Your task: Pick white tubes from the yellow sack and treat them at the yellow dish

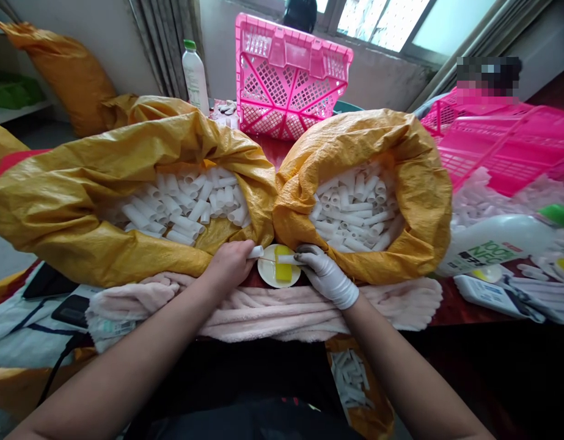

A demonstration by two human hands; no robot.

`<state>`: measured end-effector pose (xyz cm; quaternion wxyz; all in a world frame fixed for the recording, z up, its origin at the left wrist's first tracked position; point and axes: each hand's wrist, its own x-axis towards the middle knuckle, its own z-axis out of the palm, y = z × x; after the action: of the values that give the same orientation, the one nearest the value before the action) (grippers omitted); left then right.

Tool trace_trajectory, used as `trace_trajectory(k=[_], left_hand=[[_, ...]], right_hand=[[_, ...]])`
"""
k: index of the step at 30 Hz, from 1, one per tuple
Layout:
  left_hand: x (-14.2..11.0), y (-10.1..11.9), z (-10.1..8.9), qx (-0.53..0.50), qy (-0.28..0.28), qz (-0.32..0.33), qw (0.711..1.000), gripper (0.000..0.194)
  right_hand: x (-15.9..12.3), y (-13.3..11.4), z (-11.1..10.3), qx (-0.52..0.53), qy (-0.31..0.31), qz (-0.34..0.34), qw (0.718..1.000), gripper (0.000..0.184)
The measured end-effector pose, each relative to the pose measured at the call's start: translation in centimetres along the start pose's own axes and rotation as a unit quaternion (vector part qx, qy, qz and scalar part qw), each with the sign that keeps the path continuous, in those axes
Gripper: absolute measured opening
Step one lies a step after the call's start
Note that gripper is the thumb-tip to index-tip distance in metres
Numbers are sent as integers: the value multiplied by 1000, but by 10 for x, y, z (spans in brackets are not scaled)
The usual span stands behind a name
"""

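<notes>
My left hand [229,266] is bare and grips a short white tube [255,252] just above a small white plate [266,272]. My right hand [325,275] wears a white glove and pinches another white tube [286,259] over the plate. A yellow sponge [283,272] lies on the plate, partly under that tube. A thin stick seems to run between the tubes. Two open yellow woven sacks [57,208] [428,201] full of loose white tubes [355,208] bulge directly beyond my hands.
A pink fleece cloth [263,315] lies along the near edge of the red table [446,315]. Pink plastic crates [286,73] stand behind the sacks, beside a white bottle [195,76]. More tubes [492,201] and a large white bottle [492,244] sit at right. A co-worker's blurred head [487,76] shows beyond.
</notes>
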<state>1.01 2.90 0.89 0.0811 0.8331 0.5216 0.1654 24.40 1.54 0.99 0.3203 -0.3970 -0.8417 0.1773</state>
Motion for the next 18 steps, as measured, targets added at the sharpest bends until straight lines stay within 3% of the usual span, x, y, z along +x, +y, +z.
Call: trace_trajectory(k=[6, 10, 15, 18], left_hand=[[1, -1, 0, -5, 2, -1, 1000, 16], [3, -2, 0, -2, 2, -3, 1000, 18], [3, -3, 1, 0, 7, -2, 1000, 17], [4, -4, 2, 4, 8, -3, 1000, 16]], right_hand=[[-6, -7, -1, -36, 7, 37, 999, 23], [-9, -10, -1, -62, 1, -25, 998, 19], [-13, -8, 0, -96, 13, -8, 995, 26], [-17, -11, -2, -149, -15, -66, 987, 22]])
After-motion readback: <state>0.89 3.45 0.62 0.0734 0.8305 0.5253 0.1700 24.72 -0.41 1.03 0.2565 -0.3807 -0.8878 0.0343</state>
